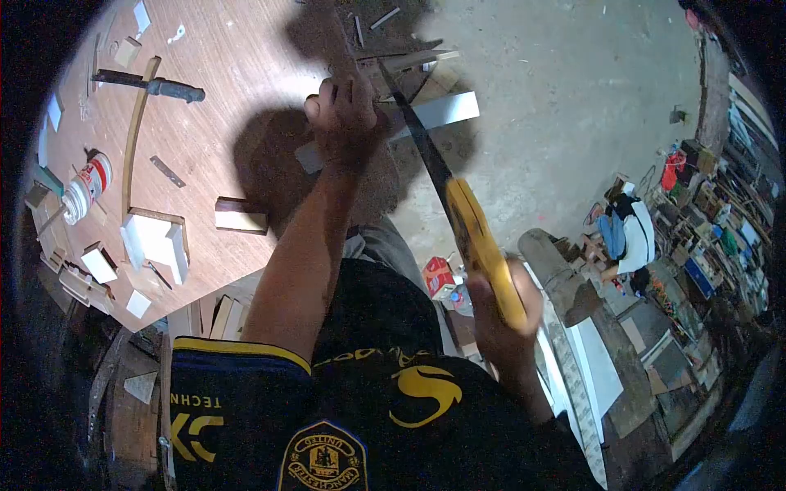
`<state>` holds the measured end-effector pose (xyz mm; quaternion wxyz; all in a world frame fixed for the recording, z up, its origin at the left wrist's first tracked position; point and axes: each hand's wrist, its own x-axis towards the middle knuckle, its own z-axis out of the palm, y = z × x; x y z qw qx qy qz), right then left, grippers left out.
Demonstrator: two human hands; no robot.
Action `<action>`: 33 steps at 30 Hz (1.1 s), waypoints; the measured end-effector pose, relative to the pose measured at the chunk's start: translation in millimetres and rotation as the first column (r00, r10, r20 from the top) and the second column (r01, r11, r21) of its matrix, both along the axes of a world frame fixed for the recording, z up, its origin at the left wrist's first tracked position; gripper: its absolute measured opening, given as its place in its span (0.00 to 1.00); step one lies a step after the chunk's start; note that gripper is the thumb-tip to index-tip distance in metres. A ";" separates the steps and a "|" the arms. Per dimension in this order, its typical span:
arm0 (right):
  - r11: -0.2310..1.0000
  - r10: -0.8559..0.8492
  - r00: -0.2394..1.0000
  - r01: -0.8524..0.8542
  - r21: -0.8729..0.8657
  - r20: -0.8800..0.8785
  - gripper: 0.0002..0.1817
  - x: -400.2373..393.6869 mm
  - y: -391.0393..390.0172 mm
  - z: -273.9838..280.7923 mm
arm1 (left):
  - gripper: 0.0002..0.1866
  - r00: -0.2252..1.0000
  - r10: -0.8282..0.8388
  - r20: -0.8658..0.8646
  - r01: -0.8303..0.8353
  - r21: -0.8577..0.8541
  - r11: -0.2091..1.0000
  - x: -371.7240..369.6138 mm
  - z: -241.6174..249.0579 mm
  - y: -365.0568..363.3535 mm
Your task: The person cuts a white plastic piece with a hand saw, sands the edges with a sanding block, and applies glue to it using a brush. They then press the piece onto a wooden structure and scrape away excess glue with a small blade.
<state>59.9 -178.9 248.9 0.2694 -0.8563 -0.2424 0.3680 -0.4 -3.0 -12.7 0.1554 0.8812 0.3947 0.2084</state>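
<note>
My right hand (509, 315) is wrapped round the yellow handle of a hand saw (427, 155). Its dark blade points up and away from me and crosses a narrow white board (446, 112). That board sticks out past the edge of the wooden table (205, 131). With fingers curled, my left hand (342, 119) grips the board on the table side of the blade; the exact finger contact is partly hidden. Shadow covers the part of the board near my wrist.
On the table lie a hammer (151, 84), a red-and-white bottle (86, 188), a small metal strip (168, 171), a wood block (241, 217) and several white offcuts. Strips and scraps lie on the floor beyond. Boards, a red box (439, 277) and piled clutter (712, 213) stand right.
</note>
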 end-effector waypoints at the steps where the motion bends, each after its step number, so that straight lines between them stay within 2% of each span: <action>1: 0.999 0.036 0.999 -0.036 0.005 0.016 0.13 1.7 4.2 -12.2 | 0.15 1.000 0.000 -0.010 0.001 0.030 1.000 0.4 0.2 0.4; 2: 0.994 -0.095 0.991 0.089 -0.070 -0.091 0.14 0.7 19.3 -9.9 | 0.16 1.000 -0.003 -0.020 0.004 0.055 0.998 -0.1 1.8 -1.2; 3: 0.995 -0.093 0.992 0.089 -0.055 -0.088 0.14 2.6 17.9 -12.5 | 0.16 1.000 -0.002 -0.016 0.003 0.069 0.998 1.6 4.1 3.4; 5: 0.998 0.036 0.999 -0.035 -0.050 0.016 0.16 1.2 1.2 -3.8 | 0.16 0.999 0.034 0.013 -0.033 -0.045 0.998 0.3 13.8 -2.0; 6: 0.992 0.060 0.998 -0.056 -0.114 0.028 0.20 -1.6 -8.5 15.8 | 0.16 0.999 0.040 0.019 -0.039 -0.036 0.999 4.7 13.0 3.1; 7: 1.000 0.017 0.999 -0.016 -0.016 0.040 0.23 -3.9 -13.1 25.4 | 0.15 0.998 0.043 0.043 -0.043 -0.010 0.999 4.4 13.6 3.2; 9: 0.997 0.052 0.997 -0.049 -0.061 0.055 0.22 -4.9 -9.8 20.6 | 0.15 0.997 0.042 0.064 -0.043 0.003 0.999 0.9 13.7 -2.6; 11: 0.992 0.102 0.992 -0.096 -0.077 0.077 0.22 -2.0 2.5 5.5 | 0.14 1.000 0.001 -0.011 -0.001 0.033 0.999 -1.8 11.2 -0.2; 13: 0.981 -0.015 1.000 0.009 -0.196 -0.027 0.22 -4.7 15.0 -5.3 | 0.15 0.998 0.037 0.045 -0.038 0.019 0.999 -3.9 13.8 -7.8; 14: 0.983 -0.016 1.000 0.012 -0.186 -0.020 0.22 -2.7 12.9 -2.7 | 0.16 0.992 0.077 0.104 -0.078 0.006 0.997 -1.2 13.0 -6.3; 17: 0.998 -0.047 0.999 0.048 -0.049 0.017 0.15 -1.9 -8.8 25.9 | 0.14 0.995 0.049 0.087 -0.052 0.036 0.998 1.2 4.6 -3.4; 18: 0.997 -0.030 0.999 0.027 0.066 0.041 0.14 -3.3 -7.0 22.3 | 0.14 0.996 0.051 0.077 -0.053 0.023 0.998 -1.7 1.5 -5.6; 19: 0.998 -0.028 0.999 0.026 0.061 0.041 0.14 -3.5 -3.2 15.5 | 0.14 0.998 0.031 0.049 -0.032 0.016 0.999 -0.9 -2.0 -4.8; 21: 0.994 -0.019 1.000 0.019 -0.110 0.004 0.13 -3.6 9.0 -1.0 | 0.14 1.000 0.022 0.021 -0.022 0.018 1.000 -1.8 -2.5 -3.8; 22: 0.999 0.008 0.999 -0.006 -0.050 0.045 0.07 -7.6 22.7 -4.7 | 0.14 1.000 0.014 -0.001 -0.014 0.000 1.000 -3.3 -0.8 -4.8; 25: 0.998 -0.005 0.999 0.003 0.062 0.034 0.10 1.1 8.4 -5.3 | 0.14 1.000 0.015 -0.007 -0.015 -0.022 1.000 -0.9 3.7 -5.5; 27: 0.999 0.035 0.997 -0.035 0.008 0.069 0.10 4.7 1.0 11.1 | 0.14 0.999 0.049 0.002 -0.049 -0.023 0.999 2.2 1.4 -0.6; 29: 0.998 0.037 0.999 -0.035 -0.043 0.038 0.11 2.0 0.5 18.0 | 0.14 1.000 0.005 -0.015 -0.005 0.034 0.999 -0.4 2.5 -2.8; 30: 0.996 -0.008 0.999 0.005 -0.089 -0.035 0.12 3.9 3.6 11.8 | 0.14 1.000 0.007 -0.016 -0.007 0.031 1.000 -1.2 1.2 -4.7; 33: 0.989 -0.080 0.995 0.072 -0.132 -0.060 0.14 2.4 8.6 13.7 | 0.14 0.999 0.003 -0.034 -0.002 0.043 0.999 -2.9 2.8 -6.3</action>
